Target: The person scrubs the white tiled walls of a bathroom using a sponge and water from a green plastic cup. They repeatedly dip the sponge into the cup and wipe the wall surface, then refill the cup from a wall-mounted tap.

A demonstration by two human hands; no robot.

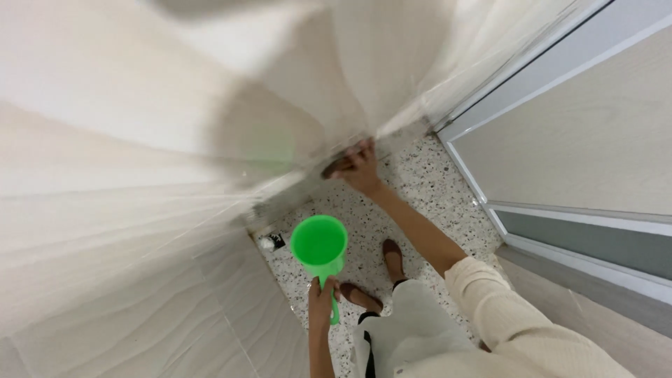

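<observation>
1. We hold the green scoop (320,243) by its handle, our left hand (323,296) wrapped tightly around it, low above the speckled floor (427,189).
2. Our right hand (358,168) reaches to the foot of the tiled wall (126,231); its grip we cannot tell.
3. The scoop looks empty; the scrubbing low at the wall seems in progress.

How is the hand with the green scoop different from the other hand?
The left hand is near the body, shut around the green scoop by its handle. The right hand reaches far out and low, pressed where the wall tiles meet the speckled floor, holding no scoop. What it touches is too blurred to tell. Both hands are bare.
</observation>
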